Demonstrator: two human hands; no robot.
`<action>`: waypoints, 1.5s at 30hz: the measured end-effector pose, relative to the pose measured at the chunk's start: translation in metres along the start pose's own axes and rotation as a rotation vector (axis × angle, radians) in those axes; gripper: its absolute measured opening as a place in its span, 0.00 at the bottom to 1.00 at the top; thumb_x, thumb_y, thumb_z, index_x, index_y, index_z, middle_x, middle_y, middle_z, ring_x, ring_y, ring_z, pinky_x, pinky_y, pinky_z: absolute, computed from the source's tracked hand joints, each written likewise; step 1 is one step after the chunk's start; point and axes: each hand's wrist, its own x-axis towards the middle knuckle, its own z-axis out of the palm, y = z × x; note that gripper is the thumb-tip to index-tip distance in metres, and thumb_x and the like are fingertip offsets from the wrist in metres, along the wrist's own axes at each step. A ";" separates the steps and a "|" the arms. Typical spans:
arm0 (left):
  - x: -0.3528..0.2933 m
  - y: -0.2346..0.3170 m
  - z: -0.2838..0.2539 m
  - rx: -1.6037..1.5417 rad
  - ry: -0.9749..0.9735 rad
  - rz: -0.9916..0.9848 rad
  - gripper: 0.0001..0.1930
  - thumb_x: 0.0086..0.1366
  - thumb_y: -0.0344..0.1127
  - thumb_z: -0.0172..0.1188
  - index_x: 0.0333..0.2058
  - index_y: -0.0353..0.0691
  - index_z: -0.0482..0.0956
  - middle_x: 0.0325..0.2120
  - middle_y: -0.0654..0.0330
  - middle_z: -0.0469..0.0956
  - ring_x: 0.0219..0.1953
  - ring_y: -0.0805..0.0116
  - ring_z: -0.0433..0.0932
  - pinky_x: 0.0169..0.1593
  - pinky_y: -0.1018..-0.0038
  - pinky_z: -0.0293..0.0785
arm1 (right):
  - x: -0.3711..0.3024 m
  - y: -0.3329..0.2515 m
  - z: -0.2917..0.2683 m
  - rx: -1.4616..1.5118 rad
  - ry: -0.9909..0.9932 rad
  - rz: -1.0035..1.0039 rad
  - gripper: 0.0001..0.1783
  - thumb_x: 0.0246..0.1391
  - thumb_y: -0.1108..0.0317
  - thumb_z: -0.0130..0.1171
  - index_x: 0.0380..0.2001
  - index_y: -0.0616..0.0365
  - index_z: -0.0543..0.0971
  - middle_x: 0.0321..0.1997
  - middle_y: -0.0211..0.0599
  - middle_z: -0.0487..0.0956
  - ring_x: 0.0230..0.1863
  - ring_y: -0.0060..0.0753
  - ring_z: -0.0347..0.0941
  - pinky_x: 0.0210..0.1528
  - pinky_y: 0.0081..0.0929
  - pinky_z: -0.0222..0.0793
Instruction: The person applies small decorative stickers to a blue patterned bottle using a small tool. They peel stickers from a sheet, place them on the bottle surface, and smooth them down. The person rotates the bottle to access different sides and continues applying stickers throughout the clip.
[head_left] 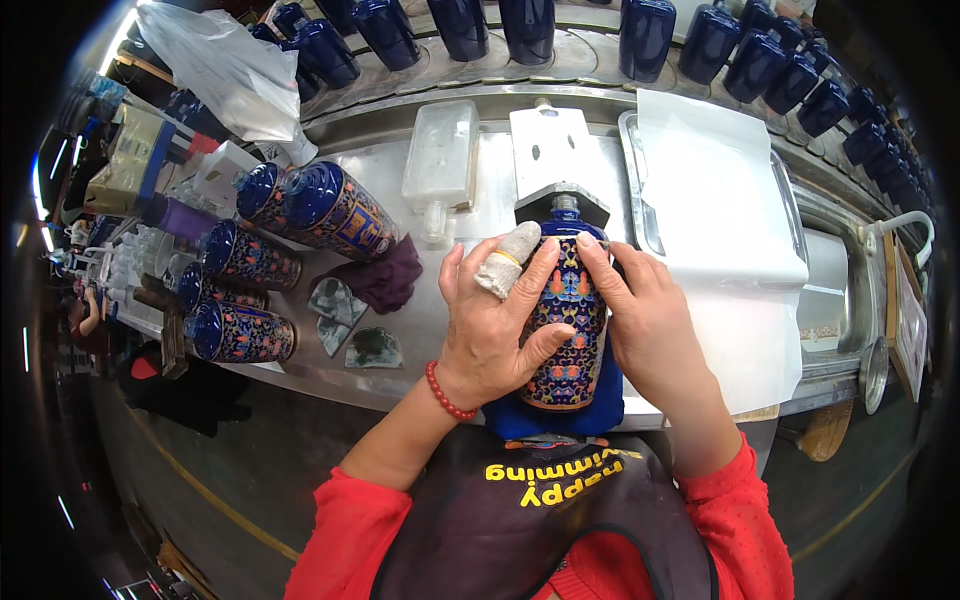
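A dark blue bottle (pixel 570 335) covered with a colourful floral pattern lies in front of me, its neck pointing away and held by a dark angular rest. Beneath its near end shows a blue cloth (pixel 500 418). My left hand (pixel 500 320) presses on the bottle's left side, thumb low across the pattern, fingers near the shoulder. A whitish cloth cover with a yellow band (pixel 508 262) wraps one of its fingers. From the right, my right hand (pixel 648 305) curves round the shoulder, fingertips on the pattern's upper edge.
Patterned bottles (pixel 340 210) stand at the left by a purple cloth (pixel 385 275) and dark flat scraper-like pieces (pixel 374 348). A clear block-shaped bottle (pixel 440 155) lies behind. White sheets (pixel 715 240) cover a tray at right. Plain blue bottles (pixel 648 40) line a curved conveyor beyond.
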 end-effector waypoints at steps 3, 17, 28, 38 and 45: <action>0.000 0.000 0.000 -0.004 0.002 -0.001 0.39 0.71 0.66 0.51 0.67 0.39 0.72 0.61 0.49 0.74 0.64 0.45 0.64 0.71 0.44 0.43 | -0.001 0.002 0.002 -0.015 0.015 -0.015 0.38 0.55 0.78 0.54 0.71 0.47 0.69 0.59 0.49 0.73 0.58 0.51 0.73 0.49 0.43 0.72; 0.005 0.002 -0.001 -0.019 -0.022 -0.024 0.41 0.71 0.68 0.50 0.68 0.39 0.70 0.63 0.50 0.72 0.65 0.48 0.60 0.70 0.42 0.41 | -0.001 0.003 0.002 -0.001 0.038 -0.033 0.38 0.53 0.80 0.55 0.70 0.47 0.71 0.58 0.49 0.74 0.57 0.51 0.74 0.47 0.44 0.73; 0.008 0.003 -0.001 0.005 -0.022 -0.015 0.40 0.70 0.67 0.51 0.68 0.42 0.71 0.62 0.50 0.72 0.65 0.48 0.60 0.70 0.41 0.41 | 0.000 0.004 0.002 0.063 0.024 -0.014 0.41 0.48 0.87 0.53 0.68 0.52 0.72 0.59 0.51 0.74 0.58 0.55 0.73 0.57 0.45 0.71; 0.008 0.003 0.000 -0.018 -0.011 -0.012 0.40 0.70 0.67 0.51 0.68 0.42 0.70 0.62 0.50 0.73 0.65 0.48 0.61 0.70 0.41 0.41 | 0.002 0.008 0.000 0.042 0.040 -0.065 0.39 0.50 0.82 0.56 0.68 0.51 0.72 0.57 0.51 0.74 0.54 0.55 0.75 0.47 0.45 0.74; 0.004 -0.002 -0.001 -0.042 -0.020 -0.014 0.40 0.70 0.69 0.50 0.68 0.42 0.71 0.64 0.51 0.72 0.65 0.48 0.61 0.70 0.42 0.41 | -0.006 0.006 -0.007 0.027 0.013 -0.059 0.40 0.49 0.84 0.56 0.68 0.49 0.72 0.59 0.52 0.73 0.58 0.56 0.73 0.55 0.47 0.70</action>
